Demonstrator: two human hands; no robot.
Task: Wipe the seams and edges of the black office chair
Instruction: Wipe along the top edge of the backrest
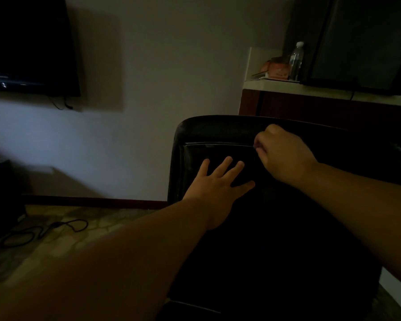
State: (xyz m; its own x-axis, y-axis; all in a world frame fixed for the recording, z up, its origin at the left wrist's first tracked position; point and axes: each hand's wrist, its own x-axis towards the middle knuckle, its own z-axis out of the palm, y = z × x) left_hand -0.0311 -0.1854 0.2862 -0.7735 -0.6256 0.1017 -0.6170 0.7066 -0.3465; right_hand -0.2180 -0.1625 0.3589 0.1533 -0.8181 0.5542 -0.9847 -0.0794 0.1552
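Observation:
The black office chair (pixel 218 133) stands in front of me, its backrest filling the lower right of the view. A seam (pixel 218 144) runs across the backrest a little below its top edge. My left hand (pixel 218 181) lies flat on the backrest under that seam, fingers straight and spread. My right hand (pixel 285 154) is at the seam's right part with its fingers curled in towards the seam line. No cloth is visible in the dim light, and I cannot make out anything between those fingers.
A dark TV (pixel 28 45) hangs on the white wall at the left. A counter (pixel 310 89) behind the chair carries a clear bottle (pixel 296 61) and an orange packet (pixel 278 69). A black cable (pixel 44 230) lies on the patterned floor at the left.

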